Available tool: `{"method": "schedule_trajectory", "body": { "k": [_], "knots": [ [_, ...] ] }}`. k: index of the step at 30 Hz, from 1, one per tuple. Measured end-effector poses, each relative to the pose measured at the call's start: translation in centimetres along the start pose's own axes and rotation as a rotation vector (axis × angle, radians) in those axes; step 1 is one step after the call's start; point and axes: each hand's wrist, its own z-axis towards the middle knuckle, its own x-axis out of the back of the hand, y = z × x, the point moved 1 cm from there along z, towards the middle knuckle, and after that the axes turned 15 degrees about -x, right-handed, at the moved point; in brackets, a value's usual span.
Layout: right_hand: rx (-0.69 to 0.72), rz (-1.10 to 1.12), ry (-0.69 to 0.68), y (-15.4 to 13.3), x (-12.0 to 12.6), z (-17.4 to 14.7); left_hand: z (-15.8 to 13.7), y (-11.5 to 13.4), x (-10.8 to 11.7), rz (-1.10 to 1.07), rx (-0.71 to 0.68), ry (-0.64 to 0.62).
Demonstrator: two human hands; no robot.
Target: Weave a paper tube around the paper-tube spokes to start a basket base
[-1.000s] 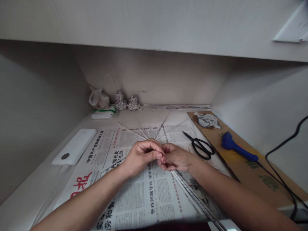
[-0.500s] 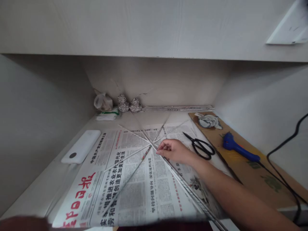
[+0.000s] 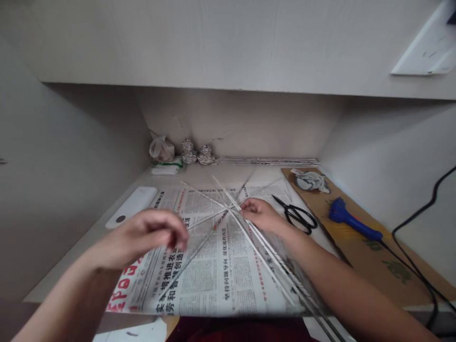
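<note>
Several thin rolled-paper sticks [image 3: 204,195] cross one another like spokes on a newspaper [image 3: 210,294]. Just right of their crossing, my right hand [image 3: 259,213] pinches more paper sticks [image 3: 265,244], which run down past my forearm to the lower edge of the view. The upper ends of these held sticks reach beyond the fingertips over the crossing. My left hand [image 3: 153,235] hovers over the left part of the newspaper, slightly blurred, with curled fingers apart and nothing visible in them. Black-handled scissors [image 3: 299,216] lie right of my right hand.
A blue glue gun [image 3: 352,221] with a black cord lies on cardboard [image 3: 342,256] at the right, below a crumpled grey cloth-like bundle [image 3: 310,181]. A white power bank [image 3: 133,204] lies left. Two woven gourd shapes [image 3: 188,153] and a stick bundle [image 3: 267,161] stand along the back wall.
My left hand has come up from the lower left edge to above the newspaper. The sticks in my right hand have shifted slightly beside the crossing. The camera view has moved a little.
</note>
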Motion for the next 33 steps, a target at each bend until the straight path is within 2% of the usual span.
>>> {"method": "schedule_trajectory", "body": {
  "k": [2,5,7,10,12,16,18,21,25,29,33],
  "knots": [
    [-0.083,0.141,-0.025,-0.1,0.4,0.3,3.8,-0.7,-0.7,-0.027,0.044,0.047],
    [-0.171,0.251,-0.049,-0.4,0.8,0.2,8.9,-3.1,-1.7,0.070,0.150,0.084],
    [-0.173,0.276,-0.059,-0.5,1.0,0.1,11.4,-4.8,-2.1,0.252,0.176,0.085],
    [-0.162,0.300,-0.067,-0.5,1.1,0.1,13.9,-6.3,-2.9,0.624,0.130,0.050],
    [-0.179,0.317,-0.056,-0.4,1.2,0.3,14.9,-6.7,-3.8,0.727,0.110,0.009],
    [-0.222,0.361,-0.049,-0.5,1.3,0.5,15.7,-7.0,-5.9,0.860,0.176,0.027],
    [-0.237,0.389,-0.065,-0.5,1.3,0.5,15.6,-7.2,-6.5,0.863,0.196,0.074],
    [-0.226,0.418,-0.060,-0.6,1.6,0.4,15.1,-7.5,-6.8,0.822,0.174,0.081],
    [-0.211,0.450,0.008,-0.6,2.3,0.5,14.4,-7.5,-6.8,0.765,0.134,0.053],
    [-0.197,0.437,0.124,-0.5,3.1,1.0,14.3,-7.4,-7.4,0.796,0.075,0.112],
    [-0.180,0.428,0.150,-0.4,3.5,1.3,14.4,-7.5,-8.0,0.812,0.086,0.120]
  ]
}}
